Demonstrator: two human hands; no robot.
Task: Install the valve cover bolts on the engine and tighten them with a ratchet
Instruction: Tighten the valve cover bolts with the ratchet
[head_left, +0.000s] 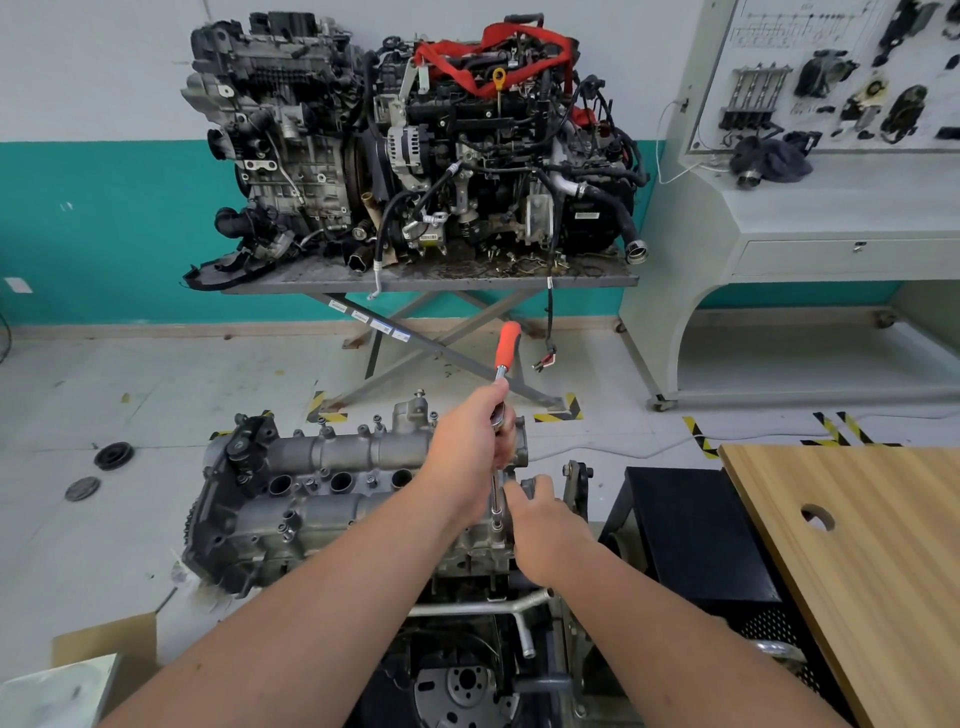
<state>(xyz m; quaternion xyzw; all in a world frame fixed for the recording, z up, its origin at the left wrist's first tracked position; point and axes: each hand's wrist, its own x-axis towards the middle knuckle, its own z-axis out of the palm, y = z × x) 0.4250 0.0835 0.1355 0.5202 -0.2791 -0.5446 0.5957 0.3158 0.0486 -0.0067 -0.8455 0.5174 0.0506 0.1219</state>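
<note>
My left hand (470, 447) is wrapped round the head of the ratchet (506, 353), whose orange handle points up toward twelve o'clock. Its long extension runs down to a bolt (497, 525) at the engine's (322, 493) right end, near three o'clock on the valve cover. My right hand (540, 525) pinches the extension's lower end, fingers curled together. More bolts (378, 420) stand along the cover's far edge.

- Nothing here reads clearly.
- White stickers on the scissor table's leg (371, 322): print too small to make out.
- Diagram lines atop the display board (810, 31): lettering blurred.
- Label on the far engine (586, 215): illegible.
</note>
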